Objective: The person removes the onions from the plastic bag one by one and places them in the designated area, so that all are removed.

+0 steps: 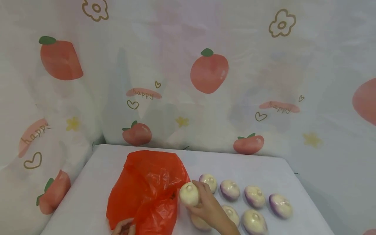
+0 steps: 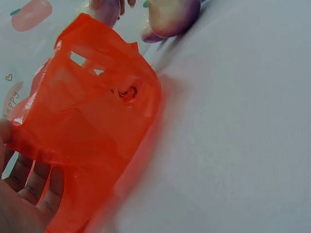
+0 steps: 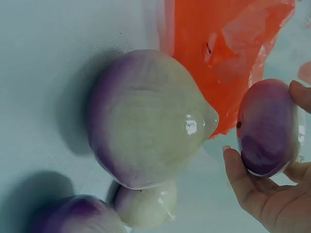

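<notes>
My right hand (image 1: 210,204) holds a purple-and-white turnip (image 1: 189,194) beside the right edge of a red plastic bag (image 1: 141,189). In the right wrist view, thumb and fingers (image 3: 238,177) curl round the sides of this turnip (image 3: 267,128), its purple end showing. Down at the near end of the bag, my left hand (image 1: 124,227) grips the plastic. The left wrist view shows that hand (image 2: 24,194) with thumb and fingers at the edge of the bag (image 2: 97,126), which stands partly lifted with handle holes near its top.
Several more turnips (image 1: 254,222) lie in two rough rows on the white table (image 1: 73,195) right of the bag. One large turnip (image 3: 150,119) is close to the right wrist. A printed cloth (image 1: 176,65) with fruit pictures hangs behind the table and along its left side.
</notes>
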